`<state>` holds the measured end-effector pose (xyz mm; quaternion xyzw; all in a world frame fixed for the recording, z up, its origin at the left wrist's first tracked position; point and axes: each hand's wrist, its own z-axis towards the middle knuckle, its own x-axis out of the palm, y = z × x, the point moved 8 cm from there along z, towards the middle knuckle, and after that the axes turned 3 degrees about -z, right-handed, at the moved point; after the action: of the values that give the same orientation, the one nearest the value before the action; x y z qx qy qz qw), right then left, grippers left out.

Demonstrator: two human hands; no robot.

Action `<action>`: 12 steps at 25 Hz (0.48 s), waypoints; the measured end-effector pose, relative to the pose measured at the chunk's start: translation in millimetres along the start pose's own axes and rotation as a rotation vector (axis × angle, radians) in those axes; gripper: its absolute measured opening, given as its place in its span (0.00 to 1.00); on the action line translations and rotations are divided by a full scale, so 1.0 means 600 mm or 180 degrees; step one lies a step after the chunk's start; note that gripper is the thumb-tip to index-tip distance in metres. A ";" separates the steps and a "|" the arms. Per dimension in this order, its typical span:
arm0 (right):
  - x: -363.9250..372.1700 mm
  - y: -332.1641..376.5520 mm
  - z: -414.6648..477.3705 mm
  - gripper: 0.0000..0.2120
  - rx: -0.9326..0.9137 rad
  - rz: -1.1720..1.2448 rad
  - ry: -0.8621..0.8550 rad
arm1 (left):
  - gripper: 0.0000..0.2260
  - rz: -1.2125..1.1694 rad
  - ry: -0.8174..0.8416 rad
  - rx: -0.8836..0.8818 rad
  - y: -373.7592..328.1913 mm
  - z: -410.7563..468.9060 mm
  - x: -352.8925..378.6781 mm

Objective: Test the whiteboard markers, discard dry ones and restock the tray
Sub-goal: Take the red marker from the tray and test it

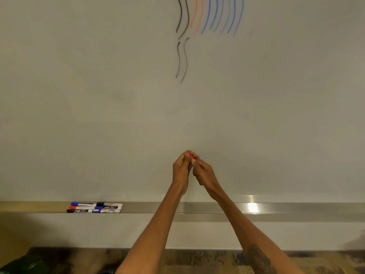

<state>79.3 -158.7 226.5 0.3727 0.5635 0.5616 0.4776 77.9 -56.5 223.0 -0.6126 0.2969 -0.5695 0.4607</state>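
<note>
Both hands meet in front of the whiteboard point(98, 107), fingertips together. The left hand point(180, 171) and the right hand point(204, 174) each close their grip on a red marker point(191, 156). Only a small red piece shows between the fingertips. Whether that piece is the cap or the barrel end cannot be told, and the curled fingers hide the rest. The marker's long axis is therefore not plain; it seems to run from one hand to the other, across the body, just off the board's surface. Judging by this two-handed pinch, the cap is either coming off or going on.

What comes next depends on where the marker goes from here. The test strokes point(209, 14), in black, red and blue, lie straight up the board and well apart from the hands, with two more black lines point(181, 60) lower down, between them and the hands. The tray point(197, 207) runs along the board's lower edge beneath the forearms. A group of markers point(95, 207) lies in the tray, off to the left, so the left hand is the nearer one. Bare board lies between the hands and either place, and nothing stands in the way. A dark green thing point(25, 265) sits at the lower left corner on the floor point(197, 260); what it is cannot be told.
</note>
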 end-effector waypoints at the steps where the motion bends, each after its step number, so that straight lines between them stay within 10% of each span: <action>1: 0.008 0.010 0.005 0.13 -0.0031 0.0165 0.0031 | 0.11 0.0030 0.0039 0.0161 -0.031 0.003 0.005; 12: -0.010 0.298 0.035 0.14 -0.1365 0.1014 -0.0580 | 0.08 0.0270 -0.0567 0.2169 -0.402 0.014 0.038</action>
<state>80.2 -142.5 405.6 0.3960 0.3209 0.7001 0.5001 51.2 21.4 451.0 -0.4581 0.0737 -0.5605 0.6859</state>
